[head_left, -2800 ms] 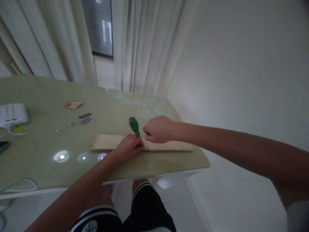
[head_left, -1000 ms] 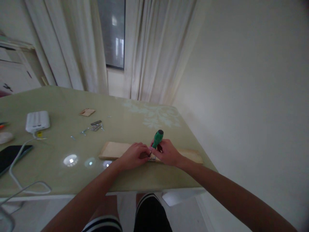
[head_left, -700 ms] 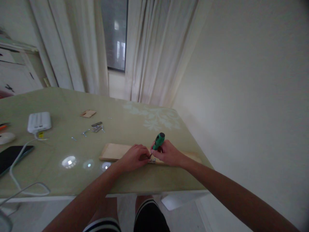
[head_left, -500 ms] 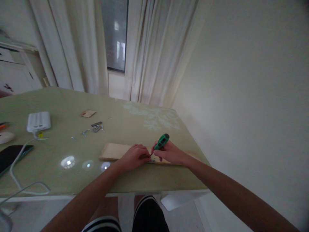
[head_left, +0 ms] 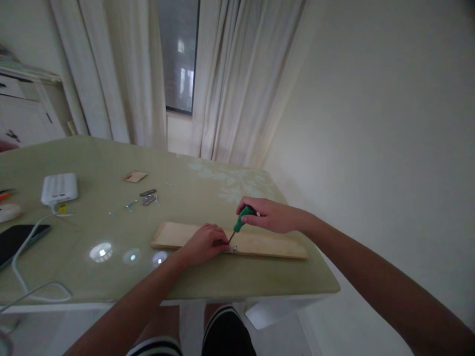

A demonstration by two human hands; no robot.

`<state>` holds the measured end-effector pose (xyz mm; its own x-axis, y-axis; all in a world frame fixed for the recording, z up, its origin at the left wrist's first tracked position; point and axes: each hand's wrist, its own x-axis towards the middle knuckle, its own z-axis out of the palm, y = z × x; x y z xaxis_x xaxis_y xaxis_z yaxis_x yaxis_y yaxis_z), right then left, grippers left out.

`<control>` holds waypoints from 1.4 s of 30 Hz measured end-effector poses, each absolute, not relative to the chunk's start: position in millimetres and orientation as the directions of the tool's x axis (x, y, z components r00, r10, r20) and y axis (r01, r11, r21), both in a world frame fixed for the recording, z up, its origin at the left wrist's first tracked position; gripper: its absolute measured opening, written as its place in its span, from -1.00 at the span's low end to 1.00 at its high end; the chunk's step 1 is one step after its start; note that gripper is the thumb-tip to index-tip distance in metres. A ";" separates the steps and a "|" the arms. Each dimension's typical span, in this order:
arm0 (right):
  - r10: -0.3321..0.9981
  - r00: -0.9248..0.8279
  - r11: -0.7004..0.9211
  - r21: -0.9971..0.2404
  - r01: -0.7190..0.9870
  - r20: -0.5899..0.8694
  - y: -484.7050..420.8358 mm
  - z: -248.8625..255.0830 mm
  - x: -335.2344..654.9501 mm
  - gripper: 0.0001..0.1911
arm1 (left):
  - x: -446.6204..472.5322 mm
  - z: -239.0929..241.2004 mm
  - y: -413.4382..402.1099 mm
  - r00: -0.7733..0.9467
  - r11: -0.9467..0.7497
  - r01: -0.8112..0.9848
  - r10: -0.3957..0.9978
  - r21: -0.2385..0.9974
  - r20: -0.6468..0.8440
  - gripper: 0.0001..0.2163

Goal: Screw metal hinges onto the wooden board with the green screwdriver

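A long pale wooden board (head_left: pixel 267 244) lies flat near the front right edge of the green table (head_left: pixel 208 188). My left hand (head_left: pixel 202 243) rests on the board with its fingers pinched at a small metal fitting (head_left: pixel 232 248) on the board's near edge. My right hand (head_left: pixel 269 215) is wrapped round the handle of a green screwdriver (head_left: pixel 241 222). The screwdriver slants down to the left, and its tip meets the fitting beside my left fingertips.
Loose screws and small metal pieces (head_left: pixel 144 199) lie further back on the table, with a small wooden piece (head_left: pixel 134 176) behind them. At the left are a white box (head_left: pixel 59 188), a dark phone (head_left: pixel 17 240) and a white cable (head_left: pixel 29 282). Curtains and a wall stand behind.
My right hand has slid from low on the screwdriver up to the end of its handle, and the tool has tilted over to the right. My left hand has stayed at the fitting.
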<state>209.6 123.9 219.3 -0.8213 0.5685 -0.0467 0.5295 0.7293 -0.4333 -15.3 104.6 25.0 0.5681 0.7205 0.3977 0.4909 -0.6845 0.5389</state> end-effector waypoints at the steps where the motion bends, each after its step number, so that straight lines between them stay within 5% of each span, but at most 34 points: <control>1: 0.557 -0.827 0.741 -0.403 0.538 -0.080 123.5 222.4 208.0 -0.78 | -15.2 25.0 104.6 0.566 -0.684 0.494 0.721 0.537 0.399 -0.70; 7: 0.780 -0.625 0.625 -0.003 0.780 -0.002 122.7 224.4 190.1 -0.58 | -16.5 25.5 103.3 0.561 -0.671 0.501 0.733 0.547 0.385 -0.74; 12: 0.472 -0.881 0.863 -0.188 0.468 -0.025 124.4 226.8 188.8 -0.78 | -17.1 23.8 102.6 0.510 -0.624 0.561 0.778 0.545 0.366 -0.80; 16: 0.597 -0.802 0.785 -0.218 0.580 0.019 116.8 219.2 189.7 -0.80 | -15.9 23.5 102.2 0.545 -0.652 0.563 0.755 0.508 0.364 -0.82; 20: 0.541 -0.839 0.812 -0.294 0.505 0.053 108.0 212.3 189.4 -0.83 | -14.8 25.4 100.8 0.546 -0.649 0.578 0.758 0.495 0.357 -0.85; 26: 0.779 -0.626 0.627 -0.023 0.779 0.042 110.6 214.4 191.0 -0.68 | -14.7 27.2 100.5 0.600 -0.690 0.534 0.716 0.488 0.356 -0.84; 30: 0.583 -0.811 0.808 -0.127 0.575 0.039 113.3 216.0 192.0 -0.75 | -15.3 23.8 101.9 0.550 -0.640 0.571 0.763 0.514 0.340 -0.82; 35: 0.744 -0.664 0.666 -0.005 0.746 0.068 113.0 213.0 190.1 -0.68 | -15.6 23.8 101.8 0.569 -0.666 0.546 0.740 0.509 0.359 -0.85; 39: 0.564 -0.822 0.824 -0.119 0.554 0.077 112.8 211.8 191.1 -0.75 | -15.7 23.6 102.5 0.596 -0.668 0.526 0.731 0.526 0.332 -0.88; 42: 0.652 -0.757 0.758 -0.054 0.650 0.051 112.9 212.7 188.4 -0.72 | -15.5 21.8 102.3 0.560 -0.638 0.577 0.764 0.511 0.321 -0.87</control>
